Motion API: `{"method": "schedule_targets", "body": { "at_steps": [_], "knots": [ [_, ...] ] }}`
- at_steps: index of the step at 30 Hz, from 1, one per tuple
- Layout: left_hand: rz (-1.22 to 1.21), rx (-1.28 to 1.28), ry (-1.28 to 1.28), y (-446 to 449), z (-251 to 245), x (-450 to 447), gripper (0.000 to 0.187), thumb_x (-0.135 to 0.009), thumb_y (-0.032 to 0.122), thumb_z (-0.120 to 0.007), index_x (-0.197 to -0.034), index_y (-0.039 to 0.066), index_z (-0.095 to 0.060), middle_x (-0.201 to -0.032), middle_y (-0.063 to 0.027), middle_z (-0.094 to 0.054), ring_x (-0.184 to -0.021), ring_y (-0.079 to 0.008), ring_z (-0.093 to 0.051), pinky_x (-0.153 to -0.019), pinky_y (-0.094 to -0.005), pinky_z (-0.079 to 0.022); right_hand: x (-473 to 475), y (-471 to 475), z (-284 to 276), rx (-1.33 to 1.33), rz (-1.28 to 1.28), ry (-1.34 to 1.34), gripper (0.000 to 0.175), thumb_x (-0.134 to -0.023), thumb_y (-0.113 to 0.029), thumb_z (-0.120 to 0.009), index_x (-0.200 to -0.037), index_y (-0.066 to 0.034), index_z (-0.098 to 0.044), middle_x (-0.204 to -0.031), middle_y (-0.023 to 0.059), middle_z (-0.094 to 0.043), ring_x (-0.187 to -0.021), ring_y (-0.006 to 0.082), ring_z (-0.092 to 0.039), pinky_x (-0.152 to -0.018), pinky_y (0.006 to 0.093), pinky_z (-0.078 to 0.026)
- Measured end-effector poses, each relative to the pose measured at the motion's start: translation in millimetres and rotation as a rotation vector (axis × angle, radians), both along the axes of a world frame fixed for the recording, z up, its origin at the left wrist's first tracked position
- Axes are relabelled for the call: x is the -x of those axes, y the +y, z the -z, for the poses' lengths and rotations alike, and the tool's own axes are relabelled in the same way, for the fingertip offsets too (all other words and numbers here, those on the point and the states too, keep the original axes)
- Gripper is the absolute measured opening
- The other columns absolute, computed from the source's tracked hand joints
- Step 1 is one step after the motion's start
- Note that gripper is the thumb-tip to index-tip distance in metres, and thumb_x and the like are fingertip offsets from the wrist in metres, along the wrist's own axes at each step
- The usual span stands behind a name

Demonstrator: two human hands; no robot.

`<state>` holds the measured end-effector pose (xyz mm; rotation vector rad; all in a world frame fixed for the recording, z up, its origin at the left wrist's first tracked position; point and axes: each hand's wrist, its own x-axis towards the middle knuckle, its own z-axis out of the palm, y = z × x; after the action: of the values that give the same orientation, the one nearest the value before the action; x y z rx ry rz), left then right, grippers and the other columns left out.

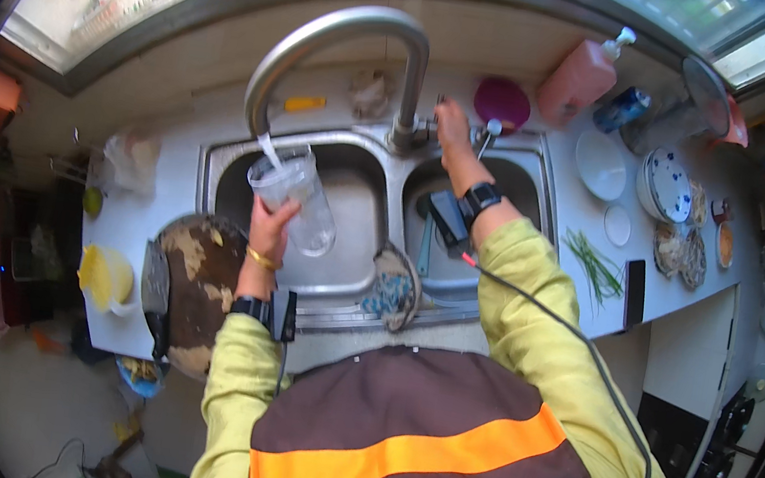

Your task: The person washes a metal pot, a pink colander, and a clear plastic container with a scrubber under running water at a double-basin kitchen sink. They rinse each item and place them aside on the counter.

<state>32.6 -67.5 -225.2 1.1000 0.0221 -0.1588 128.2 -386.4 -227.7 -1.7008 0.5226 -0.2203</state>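
Observation:
My left hand (271, 222) is closed around a clear plastic pitcher (315, 218), tilted over the left basin (358, 206) of a stainless steel double sink. Water runs from the curved metal faucet (346, 9) into its mouth. My right hand (452, 127) is at the faucet's base, by the handle; how its fingers lie on it is hard to tell. A grey-and-blue cloth (391, 288) hangs over the divider at the sink's front. In the right basin (461, 280) lies a blue-handled utensil (426, 245), partly hidden by a device on my right wrist.
Left of the sink, a cleaver (156, 287) lies on a worn round chopping board (195, 300), beside a yellow container (106, 278). To the right are a pink pump bottle (578, 83), a purple bowl (501, 103), white bowls (600, 165), green stalks (594, 263) and a phone (634, 294).

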Motion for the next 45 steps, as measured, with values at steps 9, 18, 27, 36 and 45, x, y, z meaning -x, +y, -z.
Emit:
{"method": "schedule_targets", "body": {
  "at_steps": [9, 18, 27, 36, 45],
  "knots": [
    [-0.015, -0.067, -0.029, 8.5, 2.1, 14.9, 0.060, -0.073, 0.006, -0.069, -0.125, 0.006, -0.039, -0.120, -0.0075, -0.050, -0.112, -0.0204, -0.047, -0.099, -0.0340, -0.032, 157.1, 37.3, -1.8, 0.525, -1.114, -0.232, 0.069, -0.066, -0.032, -0.073, -0.126, -0.0106, -0.046, -0.128, 0.0187, -0.044, -0.122, 0.0355, -0.037, -0.098, 0.0418, -0.034],
    [-0.020, -0.247, -0.114, 6.0, -0.6, 14.8, 0.081, -0.059, 0.007, -0.081, -0.126, 0.006, -0.036, -0.116, -0.0075, -0.050, -0.107, -0.0182, -0.049, -0.093, -0.0304, -0.041, 207.5, 57.0, 2.6, 0.593, -0.992, -0.096, 0.034, -0.061, -0.016, -0.071, -0.091, -0.0095, -0.058, -0.097, 0.0106, -0.057, -0.094, 0.0294, -0.053, -0.078, 0.0372, -0.045],
    [0.028, -0.576, -0.278, 9.4, -13.5, 15.6, 0.092, -0.052, 0.018, -0.086, -0.127, 0.005, -0.034, -0.114, -0.0090, -0.051, -0.106, -0.0193, -0.050, -0.093, -0.0312, -0.041, 105.4, 61.4, -141.1, -0.024, -0.790, -0.263, 0.023, -0.074, -0.006, -0.057, -0.096, -0.0037, -0.055, -0.088, -0.0004, -0.055, -0.082, 0.0073, -0.050, -0.075, 0.0227, -0.043],
    [-0.056, -0.462, -0.272, 18.8, -2.9, 6.3, 0.085, -0.055, 0.013, -0.083, -0.124, 0.005, -0.035, -0.116, -0.0103, -0.049, -0.108, -0.0203, -0.049, -0.093, -0.0317, -0.041, 66.6, 59.6, -101.9, -0.157, -0.411, 0.095, 0.052, -0.072, -0.015, -0.055, -0.122, -0.0005, -0.046, -0.111, 0.0134, -0.054, -0.100, 0.0200, -0.052, -0.085, 0.0291, -0.042],
    [-0.027, -0.351, -0.178, 22.1, 1.8, 6.7, 0.085, -0.056, 0.009, -0.082, -0.127, 0.005, -0.034, -0.117, -0.0097, -0.049, -0.105, -0.0188, -0.050, -0.092, -0.0308, -0.041, 6.4, -12.5, -30.5, 0.117, -0.424, 0.295, 0.065, -0.076, -0.019, -0.056, -0.136, -0.0069, -0.034, -0.112, 0.0166, -0.057, -0.098, 0.0222, -0.056, -0.082, 0.0310, -0.044]
  ]
}}
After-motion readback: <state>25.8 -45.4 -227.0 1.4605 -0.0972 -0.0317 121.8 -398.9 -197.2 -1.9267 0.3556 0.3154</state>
